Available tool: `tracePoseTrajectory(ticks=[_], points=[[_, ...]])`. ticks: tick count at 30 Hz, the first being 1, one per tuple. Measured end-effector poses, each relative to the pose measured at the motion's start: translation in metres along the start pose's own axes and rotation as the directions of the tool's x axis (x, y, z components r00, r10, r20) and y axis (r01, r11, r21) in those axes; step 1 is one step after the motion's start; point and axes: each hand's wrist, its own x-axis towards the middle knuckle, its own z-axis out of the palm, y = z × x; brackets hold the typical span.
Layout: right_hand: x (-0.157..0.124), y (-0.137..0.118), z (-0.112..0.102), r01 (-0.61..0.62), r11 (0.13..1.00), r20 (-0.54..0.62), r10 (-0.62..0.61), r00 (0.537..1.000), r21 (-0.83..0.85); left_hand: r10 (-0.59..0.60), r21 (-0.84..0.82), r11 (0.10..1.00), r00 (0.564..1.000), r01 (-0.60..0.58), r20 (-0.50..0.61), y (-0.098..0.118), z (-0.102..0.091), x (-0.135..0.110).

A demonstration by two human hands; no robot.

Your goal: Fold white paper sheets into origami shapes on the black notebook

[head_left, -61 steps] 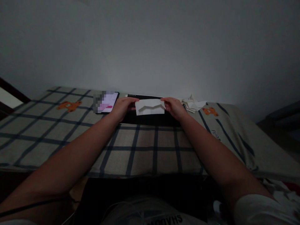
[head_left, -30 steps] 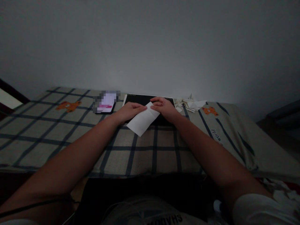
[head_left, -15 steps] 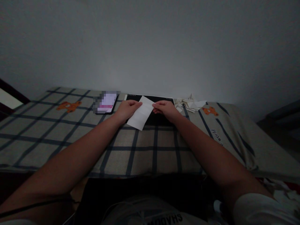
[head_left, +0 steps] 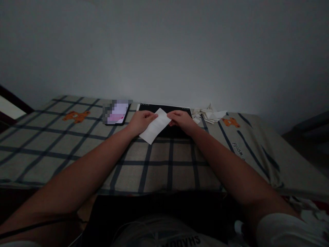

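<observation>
Between my two hands is a white sheet of paper [head_left: 156, 127], tilted, with faint crease lines across it. My left hand [head_left: 142, 120] pinches its upper left edge, thumb on top. At the upper right corner, my right hand [head_left: 181, 120] grips the paper between thumb and fingers. Beneath the paper and hands lies a black flat board or pad [head_left: 172, 131] with a pale border and small white marks along its far edge; much of it is covered.
A tablet or phone [head_left: 118, 113] with a lit, partly blurred screen lies to the left. Several cream paper scraps [head_left: 209, 114] are heaped at the right. Everything rests on a checked cloth [head_left: 156, 171] with bear prints, against a grey wall [head_left: 164, 51].
The paper has turned slightly, its top shifting right and its lower corner moving left. Both hands keep their hold, and the left has shifted slightly right.
</observation>
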Motion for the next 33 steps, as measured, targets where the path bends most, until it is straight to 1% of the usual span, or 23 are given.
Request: tracePoseTrajectory(ticks=[2,4,8,11,14,17,20,22,28,33], points=[[0.001,0.002,-0.001,0.030,0.998,0.000,-0.030,1.000,-0.063,0.013,0.006,1.000,1.000,-0.013,0.022,0.000,0.000,0.000],[0.003,0.004,-0.003,0.049,0.993,-0.011,-0.050,0.999,-0.108,0.023,0.028,0.999,1.000,-0.024,0.020,0.001,0.000,-0.001],[0.005,0.007,-0.007,0.062,0.992,-0.027,-0.065,0.998,-0.114,0.012,0.028,1.000,1.000,-0.012,0.000,0.002,-0.002,0.000],[0.004,0.006,-0.006,0.057,0.991,-0.003,-0.057,0.998,-0.120,-0.002,-0.002,1.000,1.000,0.002,0.016,0.002,-0.003,0.000],[0.001,0.004,-0.003,0.096,0.980,0.009,-0.096,0.995,-0.174,-0.002,-0.004,1.000,0.998,0.002,0.056,0.004,-0.002,-0.002],[-0.001,0.002,0.000,0.141,0.966,0.018,-0.141,0.990,-0.217,0.044,0.002,0.999,0.993,-0.045,0.113,0.006,0.001,-0.004],[-0.002,0.000,0.002,0.150,0.959,0.049,-0.143,0.989,-0.241,0.103,0.021,0.994,0.984,-0.107,0.145,0.006,0.003,-0.006],[-0.003,0.000,0.002,0.161,0.952,0.061,-0.150,0.987,-0.259,0.116,0.032,0.992,0.981,-0.123,0.155,0.006,0.005,-0.006],[-0.005,-0.002,0.005,0.166,0.950,0.087,-0.148,0.985,-0.266,0.111,-0.032,0.994,0.983,-0.108,0.149,0.006,0.007,-0.007],[-0.005,-0.002,0.007,0.213,0.923,0.112,-0.186,0.976,-0.320,0.081,-0.017,0.997,0.984,-0.079,0.156,0.007,0.005,-0.007]])
